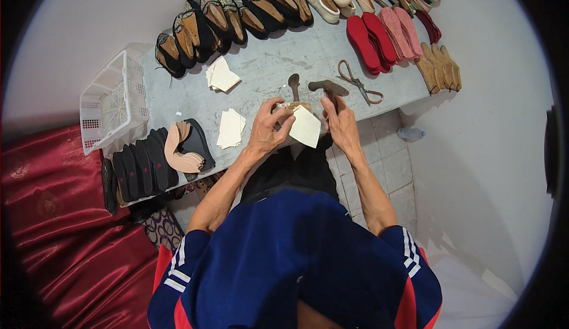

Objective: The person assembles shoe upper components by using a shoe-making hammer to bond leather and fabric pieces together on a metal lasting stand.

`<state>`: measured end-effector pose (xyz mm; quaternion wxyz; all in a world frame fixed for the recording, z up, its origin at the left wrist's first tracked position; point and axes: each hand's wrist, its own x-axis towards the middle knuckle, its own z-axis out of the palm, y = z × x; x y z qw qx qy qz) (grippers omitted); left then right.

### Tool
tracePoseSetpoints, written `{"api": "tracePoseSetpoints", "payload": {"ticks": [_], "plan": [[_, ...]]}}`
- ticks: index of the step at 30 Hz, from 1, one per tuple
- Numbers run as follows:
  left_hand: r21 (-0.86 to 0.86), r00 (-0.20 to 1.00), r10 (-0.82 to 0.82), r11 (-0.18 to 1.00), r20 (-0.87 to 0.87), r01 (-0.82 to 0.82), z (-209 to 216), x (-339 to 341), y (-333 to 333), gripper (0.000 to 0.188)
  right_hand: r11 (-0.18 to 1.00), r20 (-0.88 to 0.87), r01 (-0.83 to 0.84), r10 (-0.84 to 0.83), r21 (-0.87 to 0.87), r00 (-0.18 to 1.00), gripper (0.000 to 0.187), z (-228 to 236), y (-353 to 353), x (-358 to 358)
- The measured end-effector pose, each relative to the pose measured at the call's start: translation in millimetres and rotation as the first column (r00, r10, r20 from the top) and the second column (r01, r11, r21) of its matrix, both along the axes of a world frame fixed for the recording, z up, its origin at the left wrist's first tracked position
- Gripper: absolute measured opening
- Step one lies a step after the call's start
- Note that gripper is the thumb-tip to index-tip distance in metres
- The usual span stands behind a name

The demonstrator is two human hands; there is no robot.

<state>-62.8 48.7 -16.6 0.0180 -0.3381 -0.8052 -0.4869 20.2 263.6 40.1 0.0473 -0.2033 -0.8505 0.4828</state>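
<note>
Cream sheet [306, 128] appeared pinched in the left hand [269, 128]; the right hand [342, 125] gripped a hammer [329, 88]. Misaimed blows, I judged, risked bruising the left fingers [285, 128].

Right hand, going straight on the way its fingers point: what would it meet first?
The right hand would first meet the dark hammer head just past its fingertips, apparently part of a tool it grips; beyond that, probably the black shoes, though depth is unclear.

left hand [269, 127]: curled inward | right hand [342, 126]: gripping | forearms [224, 191]: angled forward, converging
</note>
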Motion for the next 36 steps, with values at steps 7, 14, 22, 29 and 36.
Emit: {"api": "tracePoseSetpoints", "payload": {"ticks": [7,14,22,29,36], "plan": [[-0.054,0.999,-0.039,0.998,-0.015,0.038,6,2,1,0.018,0.995,-0.062,-0.079,0.083,0.069,0.995,0.043,5,-28,25],[-0.045,0.999,-0.029,0.999,-0.035,0.027,1,2,-1,0.019,0.991,0.024,-0.108,0.107,0.077,0.994,0.047,-2,-30,22],[0.081,0.963,0.042,0.995,0.267,-0.066,0,12,-11,0.024,0.991,0.058,-0.098,0.093,0.095,0.994,0.045,-10,-34,23],[-0.043,0.999,-0.011,0.999,-0.045,0.009,-1,3,-16,0.021,0.99,0.065,-0.115,0.11,0.086,0.992,0.045,2,-31,18],[-0.028,1.0,0.002,1.0,-0.009,-0.003,0,4,-11,0.02,0.986,0.066,-0.131,0.125,0.105,0.99,0.042,-4,-37,22]]}}
